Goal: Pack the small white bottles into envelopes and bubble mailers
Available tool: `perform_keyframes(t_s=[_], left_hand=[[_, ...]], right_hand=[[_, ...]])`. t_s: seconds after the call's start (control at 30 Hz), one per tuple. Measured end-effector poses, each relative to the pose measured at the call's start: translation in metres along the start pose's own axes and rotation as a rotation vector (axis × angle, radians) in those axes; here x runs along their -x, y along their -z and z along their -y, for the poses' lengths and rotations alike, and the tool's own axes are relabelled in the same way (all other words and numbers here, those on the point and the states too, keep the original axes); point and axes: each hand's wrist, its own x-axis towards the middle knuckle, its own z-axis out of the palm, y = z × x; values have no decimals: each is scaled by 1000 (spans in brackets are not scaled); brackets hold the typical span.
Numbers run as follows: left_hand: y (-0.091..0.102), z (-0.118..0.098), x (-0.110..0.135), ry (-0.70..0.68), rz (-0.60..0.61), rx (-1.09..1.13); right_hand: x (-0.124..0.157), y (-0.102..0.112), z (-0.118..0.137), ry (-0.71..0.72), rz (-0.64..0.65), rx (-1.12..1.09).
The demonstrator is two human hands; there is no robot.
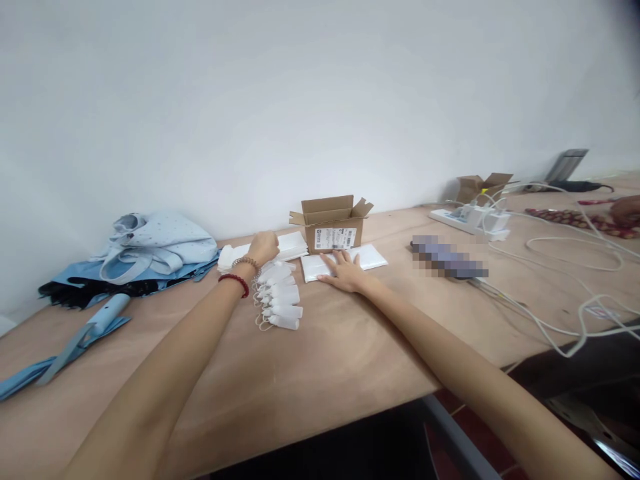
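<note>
My right hand [344, 272] lies flat with its fingers spread on a white flat packet [371, 256] in front of an open cardboard box [334, 230]. My left hand [263, 249] is closed over the edge of a stack of white flat pieces [293, 245]; what its fingers hold, if anything, is hidden. Just below that hand lies a row of several small translucent white bottles [286, 317] with thin loops at one end. The box's flaps stand up, and a printed label [335, 238] faces me.
At left are a light blue bag [160, 240] and a blue folded umbrella [107, 317]. At right, a blurred-out dark device [447, 259], a power strip [470, 223] and white cables [545, 327] lie on the table. Another person's hand [626, 212] shows at far right.
</note>
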Motion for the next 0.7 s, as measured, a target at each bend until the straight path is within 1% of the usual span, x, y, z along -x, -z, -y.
perform_keyframes(t_s=[0.1, 0.2, 0.37, 0.7], left_hand=[[-6, 16, 4, -2, 33, -7], [-12, 23, 8, 2, 46, -14], [-16, 24, 10, 17, 26, -18], [-13, 21, 12, 67, 36, -3]], right_hand=[[-1, -1, 0, 0, -8, -1], [-1, -2, 0, 1, -7, -6], [-2, -2, 0, 10, 0, -20], [-5, -1, 2, 31, 10, -11]])
